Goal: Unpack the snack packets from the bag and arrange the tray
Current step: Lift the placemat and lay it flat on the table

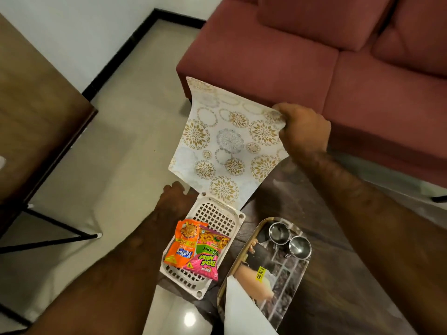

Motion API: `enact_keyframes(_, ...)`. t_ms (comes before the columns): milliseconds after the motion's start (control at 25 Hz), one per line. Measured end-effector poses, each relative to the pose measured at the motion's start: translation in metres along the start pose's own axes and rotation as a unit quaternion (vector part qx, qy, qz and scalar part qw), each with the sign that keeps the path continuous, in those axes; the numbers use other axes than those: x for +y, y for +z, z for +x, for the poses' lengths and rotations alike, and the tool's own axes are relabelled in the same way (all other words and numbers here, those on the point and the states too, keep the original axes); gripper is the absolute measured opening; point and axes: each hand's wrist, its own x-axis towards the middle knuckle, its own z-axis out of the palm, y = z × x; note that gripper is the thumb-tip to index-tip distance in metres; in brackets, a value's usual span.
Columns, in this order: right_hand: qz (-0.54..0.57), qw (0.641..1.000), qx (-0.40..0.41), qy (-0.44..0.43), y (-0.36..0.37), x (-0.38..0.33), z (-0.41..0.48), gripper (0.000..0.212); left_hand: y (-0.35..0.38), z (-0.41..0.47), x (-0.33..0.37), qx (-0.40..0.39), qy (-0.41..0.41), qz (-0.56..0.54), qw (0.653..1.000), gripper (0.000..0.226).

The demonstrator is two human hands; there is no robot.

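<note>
Gold-flowered white mat [225, 143] hangs from my right hand [303, 128], which pinches its far right corner and lifts it above the table. My left hand [177, 198] rests at the far end of the white lattice basket [219, 217]; I cannot tell whether it grips. Inside the basket lie an orange snack packet [181, 245] and a pink-green snack packet [209, 253], overlapping. Just right sits the printed tray [275, 293] bearing two steel cups [289, 240].
</note>
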Motion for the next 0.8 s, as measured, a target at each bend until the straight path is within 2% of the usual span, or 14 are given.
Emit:
enact_keyframes(240,0.056,0.997,0.061,0.000,-0.096,-0.025,-0.005,0.041,-0.060,-0.041,0.031,0.036,0.028,-0.065,0.997,0.037)
enact_keyframes(400,0.103,0.991,0.079,0.039,-0.152,-0.024,-0.023,0.044,-0.086,-0.072,0.042,0.028,0.016,-0.140,0.990,0.057)
enact_keyframes(520,0.203,0.974,0.048,0.090,-0.181,-0.002,-0.041,0.036,-0.092,-0.099,0.049,0.029,0.013,-0.197,0.980,0.064)
enact_keyframes(640,0.335,0.931,-0.010,0.147,-0.198,0.032,-0.063,0.033,-0.087,-0.125,0.055,0.050,0.003,-0.276,0.960,0.066)
enact_keyframes(720,0.377,0.905,-0.046,0.190,-0.203,0.058,-0.083,0.035,-0.079,-0.138,0.054,0.066,-0.002,-0.312,0.948,0.066)
enact_keyframes(800,0.385,0.891,-0.086,0.226,-0.208,0.085,-0.110,0.037,-0.068,-0.153,0.051,0.081,0.009,-0.304,0.949,0.059)
